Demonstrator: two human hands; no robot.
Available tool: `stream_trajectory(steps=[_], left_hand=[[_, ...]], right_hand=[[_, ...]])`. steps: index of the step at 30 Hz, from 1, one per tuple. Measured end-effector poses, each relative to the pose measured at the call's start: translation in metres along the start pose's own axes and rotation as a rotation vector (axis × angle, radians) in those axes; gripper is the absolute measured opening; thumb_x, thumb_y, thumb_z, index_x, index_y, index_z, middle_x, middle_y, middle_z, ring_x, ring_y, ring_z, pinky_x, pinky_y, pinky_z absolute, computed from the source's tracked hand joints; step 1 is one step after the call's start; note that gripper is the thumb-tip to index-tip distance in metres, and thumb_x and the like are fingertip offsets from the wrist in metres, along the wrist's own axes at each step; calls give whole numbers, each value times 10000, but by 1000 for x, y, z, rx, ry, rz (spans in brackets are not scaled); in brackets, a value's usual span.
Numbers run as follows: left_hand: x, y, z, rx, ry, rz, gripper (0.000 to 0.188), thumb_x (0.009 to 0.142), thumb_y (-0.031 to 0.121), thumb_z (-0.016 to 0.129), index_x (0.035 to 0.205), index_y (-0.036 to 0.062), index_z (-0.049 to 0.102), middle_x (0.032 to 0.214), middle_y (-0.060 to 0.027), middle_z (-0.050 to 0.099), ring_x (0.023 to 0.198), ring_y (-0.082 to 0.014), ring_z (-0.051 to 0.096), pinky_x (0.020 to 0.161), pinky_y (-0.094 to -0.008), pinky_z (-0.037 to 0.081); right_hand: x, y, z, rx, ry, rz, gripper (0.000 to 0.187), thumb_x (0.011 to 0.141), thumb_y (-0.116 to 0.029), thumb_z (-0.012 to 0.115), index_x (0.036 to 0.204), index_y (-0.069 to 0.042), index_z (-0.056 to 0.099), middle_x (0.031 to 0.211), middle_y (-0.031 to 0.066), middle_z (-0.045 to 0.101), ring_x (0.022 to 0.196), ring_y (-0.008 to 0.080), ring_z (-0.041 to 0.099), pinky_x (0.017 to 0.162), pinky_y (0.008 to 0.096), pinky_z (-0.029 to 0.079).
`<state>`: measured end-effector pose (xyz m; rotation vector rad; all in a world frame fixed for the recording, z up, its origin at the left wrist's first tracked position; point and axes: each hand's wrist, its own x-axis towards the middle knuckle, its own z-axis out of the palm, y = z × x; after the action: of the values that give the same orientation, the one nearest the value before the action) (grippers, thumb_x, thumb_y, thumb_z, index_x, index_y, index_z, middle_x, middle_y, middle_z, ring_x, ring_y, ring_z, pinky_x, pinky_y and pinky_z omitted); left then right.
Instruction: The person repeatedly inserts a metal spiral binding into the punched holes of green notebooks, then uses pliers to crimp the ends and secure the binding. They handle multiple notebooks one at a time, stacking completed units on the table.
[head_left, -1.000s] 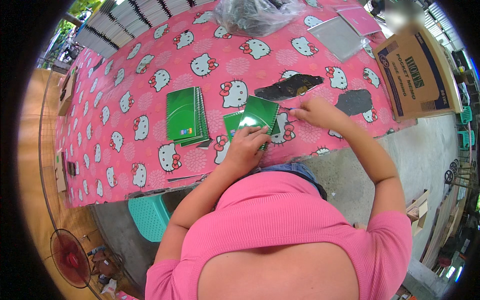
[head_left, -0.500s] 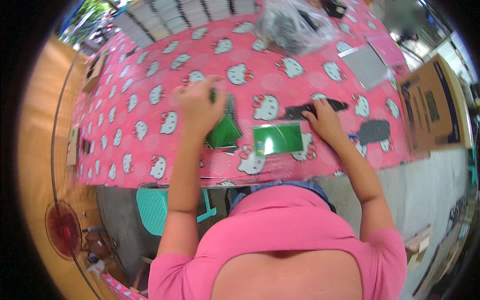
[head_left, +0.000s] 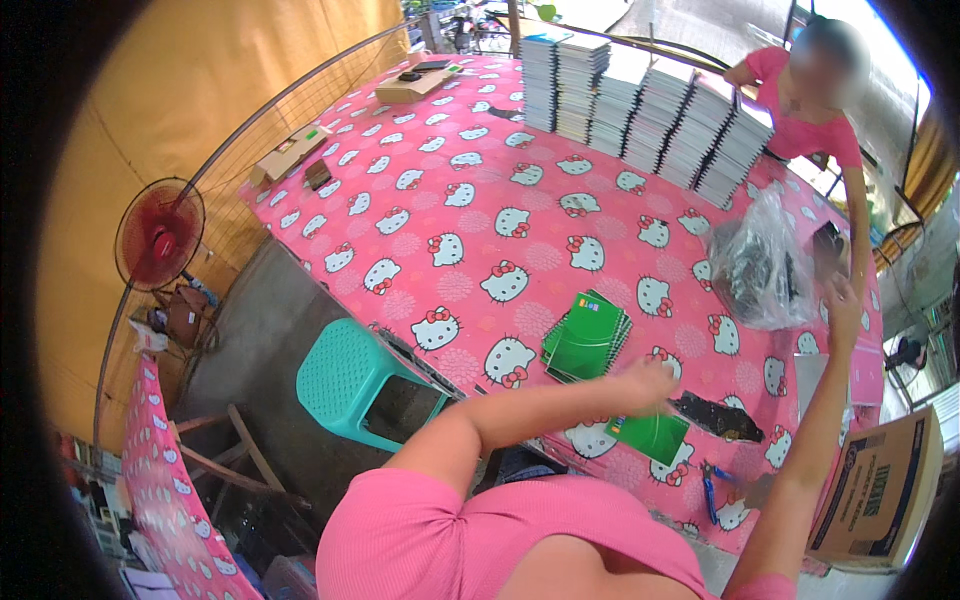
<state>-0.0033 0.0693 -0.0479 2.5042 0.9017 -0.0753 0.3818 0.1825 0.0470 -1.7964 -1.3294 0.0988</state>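
Observation:
My left hand (head_left: 648,385), smeared by motion, hovers over the far edge of a small green spiral notebook (head_left: 655,436) near the table's front edge. Its fingers are too blurred to read. A short stack of green spiral notebooks (head_left: 588,338) lies just beyond it. Stretched far out to the right, my right hand (head_left: 843,305) is beside a clear plastic bag (head_left: 765,265) with dark contents. It nearly meets the other person's arm there, and its small, blurred fingers do not show whether they grip anything. A black, ragged-edged flat piece (head_left: 718,415) lies right of the single notebook.
Blue-handled pliers (head_left: 710,492) lie by the front edge. Tall stacks of spiral-bound books (head_left: 640,115) line the far side, where another person (head_left: 810,110) reaches in. A cardboard box (head_left: 875,490) stands at the right, a teal stool (head_left: 345,380) at the left, a fan (head_left: 160,235) beyond.
My view has swung, showing more of the table's left and far sides. My right hand has left the black piece and reached toward the bag. My left hand has moved from the stack toward the single notebook.

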Motion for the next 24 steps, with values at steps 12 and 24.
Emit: stream_trajectory(steps=[12,24], left_hand=[[-36,9,20,-504,591,108,524,743,233,754,1198,66,556,1174,-135,562,1138,-313,520,973,-444,408],[-242,-299,-14,-68,1359,-842,616,769,350,724,1231,-5,524,1262,-224,533,1186,-374,501,1000,-470,394]], right_hand=[[-110,5,26,26,-177,-147,336,888,-187,658,1181,-28,616,1066,75,647,873,164,613,761,283,491],[-251,-188,97,386,-324,-118,269,906,-128,628,1155,-26,631,1200,121,601,1030,180,585,834,292,485]])
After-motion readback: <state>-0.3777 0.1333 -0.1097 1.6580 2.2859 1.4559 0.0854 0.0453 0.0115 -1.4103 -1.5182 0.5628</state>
